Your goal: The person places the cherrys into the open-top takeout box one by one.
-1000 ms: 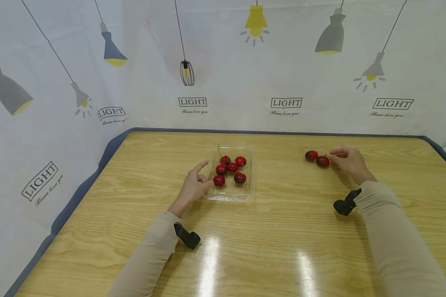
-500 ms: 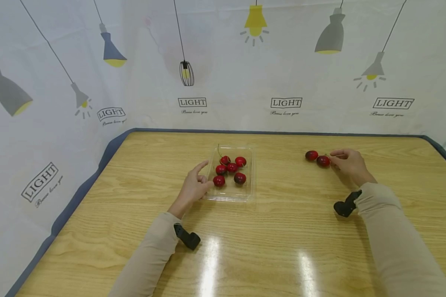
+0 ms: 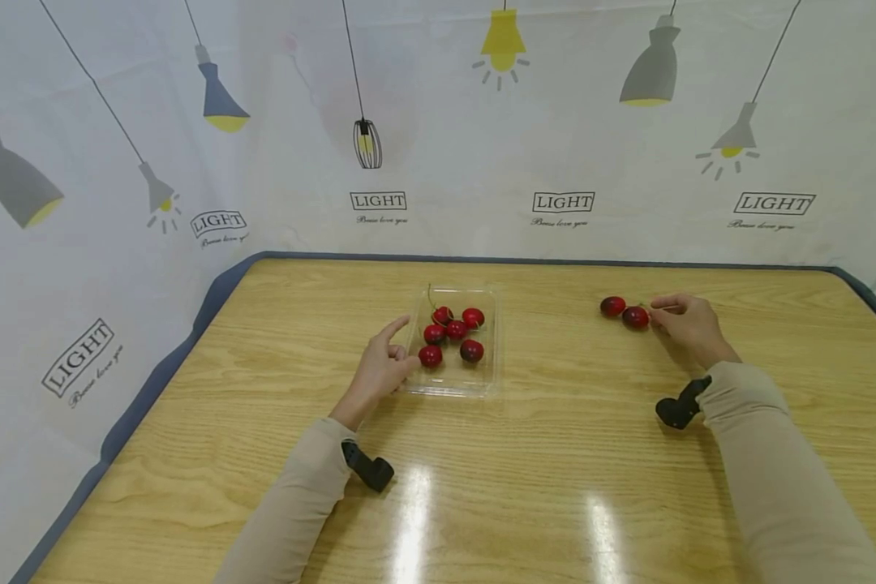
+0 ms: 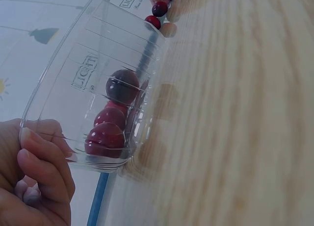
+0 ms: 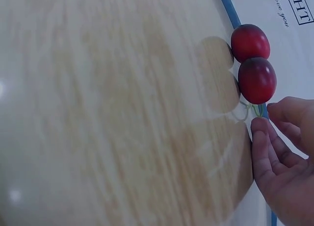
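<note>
My left hand (image 3: 381,365) grips the left side of a clear plastic container (image 3: 491,381), thumb and fingers at its rim in the left wrist view. Several dark red cherries (image 3: 456,329) lie inside, some with stems. On the far right of the table, my right hand (image 3: 689,324) is at the stem side of a cherry (image 3: 635,317). In the right wrist view the green stem (image 5: 257,109) runs to the thumb tip, and the fingers pinch there; the exact contact is partly hidden. A second cherry (image 3: 612,306) touches the first on its left.
The wooden table (image 3: 526,454) has a dark blue edge. Behind and to the left hangs a white curtain (image 3: 453,162) printed with lamps. A black wrist camera (image 3: 368,466) is strapped to the left sleeve, another black camera (image 3: 680,405) to the right.
Almost nothing differs. Both hands keep their places, the left at the container and the right at the cherry's stem, with only a tiny shift of the right hand.
</note>
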The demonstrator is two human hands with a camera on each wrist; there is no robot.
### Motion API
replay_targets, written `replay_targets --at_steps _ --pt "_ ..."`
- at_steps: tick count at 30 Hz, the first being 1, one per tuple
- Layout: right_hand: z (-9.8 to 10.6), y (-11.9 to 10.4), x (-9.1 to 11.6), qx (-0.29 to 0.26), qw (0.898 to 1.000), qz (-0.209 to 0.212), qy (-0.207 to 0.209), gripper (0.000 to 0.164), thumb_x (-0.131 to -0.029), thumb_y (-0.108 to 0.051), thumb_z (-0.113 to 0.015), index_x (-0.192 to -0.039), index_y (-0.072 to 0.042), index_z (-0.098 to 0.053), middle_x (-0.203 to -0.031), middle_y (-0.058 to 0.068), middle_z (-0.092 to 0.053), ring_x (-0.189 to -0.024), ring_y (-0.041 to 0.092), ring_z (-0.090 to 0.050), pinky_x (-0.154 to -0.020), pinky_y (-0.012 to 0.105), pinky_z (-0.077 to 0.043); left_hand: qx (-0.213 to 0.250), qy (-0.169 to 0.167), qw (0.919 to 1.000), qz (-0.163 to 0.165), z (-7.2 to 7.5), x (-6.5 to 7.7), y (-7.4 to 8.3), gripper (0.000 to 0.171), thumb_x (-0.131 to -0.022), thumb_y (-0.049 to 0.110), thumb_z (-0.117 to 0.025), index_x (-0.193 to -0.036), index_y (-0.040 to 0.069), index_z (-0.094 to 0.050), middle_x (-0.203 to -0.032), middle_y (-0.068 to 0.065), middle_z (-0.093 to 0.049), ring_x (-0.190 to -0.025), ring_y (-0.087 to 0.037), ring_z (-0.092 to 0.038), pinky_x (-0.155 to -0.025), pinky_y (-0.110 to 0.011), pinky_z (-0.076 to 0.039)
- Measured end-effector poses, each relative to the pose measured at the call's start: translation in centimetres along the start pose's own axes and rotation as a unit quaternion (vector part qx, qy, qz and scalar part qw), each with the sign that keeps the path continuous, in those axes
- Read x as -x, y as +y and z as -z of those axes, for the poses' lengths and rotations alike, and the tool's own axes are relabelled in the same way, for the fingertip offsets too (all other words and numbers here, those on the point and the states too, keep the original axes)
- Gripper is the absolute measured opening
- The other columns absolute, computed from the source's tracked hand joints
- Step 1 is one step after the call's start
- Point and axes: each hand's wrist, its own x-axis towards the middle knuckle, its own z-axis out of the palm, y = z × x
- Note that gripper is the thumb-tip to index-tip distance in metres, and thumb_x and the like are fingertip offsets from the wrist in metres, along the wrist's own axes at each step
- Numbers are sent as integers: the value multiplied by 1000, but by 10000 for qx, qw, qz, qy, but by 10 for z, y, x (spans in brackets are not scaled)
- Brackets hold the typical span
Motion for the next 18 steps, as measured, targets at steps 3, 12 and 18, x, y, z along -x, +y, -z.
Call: replay_targets --at_steps 3,12,18 --pt "0 0 -1 64 10000 -9 -27 38 -91 -20 -44 -115 9 -49 -105 23 -50 -69 1 -50 -56 11 -41 -12 -8 10000 -27 0 0 0 66 -78 -1 -55 -138 16 -31 -52 1 -34 -38 -9 -30 -37 -22 -27" --pt "3 -2 -4 89 9995 0 -304 42 -91 -24 -45 -117 9 -46 -106 23 -50 -72 4 -51 -57 12 -41 -2 5 10000 -53 1 0 -1 67 -78 -1 -54 -138 16 -30 -52 2 -34 -38 -9 -30 -37 -22 -26" --pt "2 -1 -6 128 9995 -152 -242 43 -90 -24 -46 -117 9 -47 -106 22 -51 -72 4 -50 -56 12 -39 -8 -5 10000 -73 0 -1 -2 67 -77 -1 -54 -138 16 -30 -52 1 -35 -37 -9 -30 -37 -22 -26"
